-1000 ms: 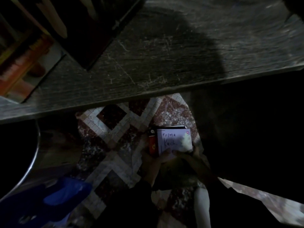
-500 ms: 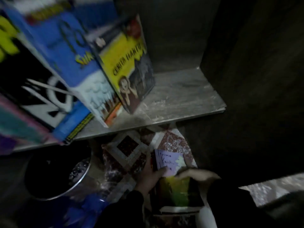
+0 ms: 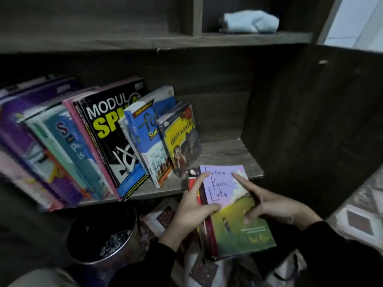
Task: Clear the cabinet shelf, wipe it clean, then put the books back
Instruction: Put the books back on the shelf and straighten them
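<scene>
Status: return phase, we judge. Row of books (image 3: pixel 116 137) already leans on shelf (image 3: pixel 223 156), filling left and middle; room left at right end. We hold small stack of books (image 3: pixel 234 220) at shelf front edge, right end. Left hand (image 3: pixel 192 206) clamped round spine side; right hand (image 3: pixel 269 206) grips opposite edge, forefinger flat on cover. Cloth (image 3: pixel 250 20) parked on upper shelf. Remaining: seat stack beside row.
</scene>
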